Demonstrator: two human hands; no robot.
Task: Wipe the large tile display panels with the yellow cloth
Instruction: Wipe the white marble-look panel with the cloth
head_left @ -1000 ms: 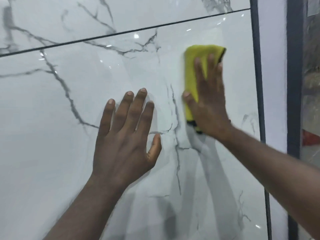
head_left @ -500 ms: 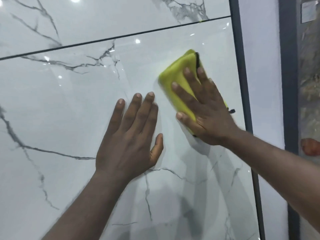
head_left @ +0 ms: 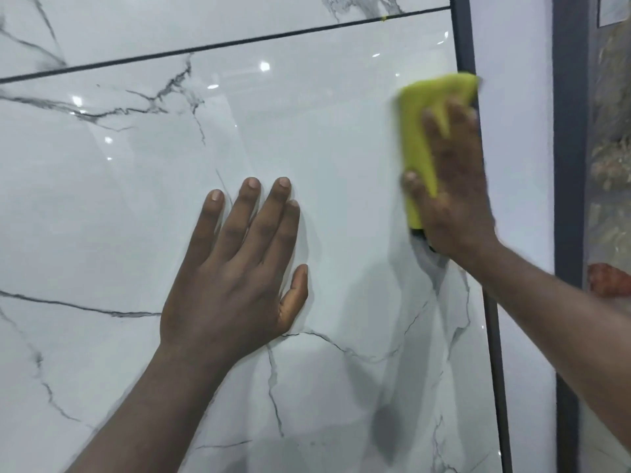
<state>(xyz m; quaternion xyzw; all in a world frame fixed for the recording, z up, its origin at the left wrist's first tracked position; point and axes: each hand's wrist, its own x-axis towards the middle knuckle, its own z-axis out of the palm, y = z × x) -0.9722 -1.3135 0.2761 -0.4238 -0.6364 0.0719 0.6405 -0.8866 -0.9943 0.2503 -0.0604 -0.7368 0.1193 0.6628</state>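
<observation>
A large glossy white marble-look tile panel (head_left: 129, 213) with grey veins fills the view. A dark joint line separates it from a second panel (head_left: 205, 18) above. My left hand (head_left: 235, 274) lies flat on the lower panel, fingers straight and spread. My right hand (head_left: 450, 186) presses the folded yellow cloth (head_left: 418, 131) flat against the panel's upper right, beside the dark frame edge. The cloth shows above and left of my fingers; its lower part is hidden under the palm. The right hand is motion-blurred.
A dark vertical frame strip (head_left: 491, 336) bounds the panel on the right. Beyond it come a plain white strip (head_left: 512, 165), another dark post (head_left: 570, 165) and a brownish stone-look display (head_left: 611, 148) at the far right.
My right hand has swept the cloth from mid-panel rightward and up to the frame edge, turning from tilted to upright. The left hand stays flat in the same spot on the panel.
</observation>
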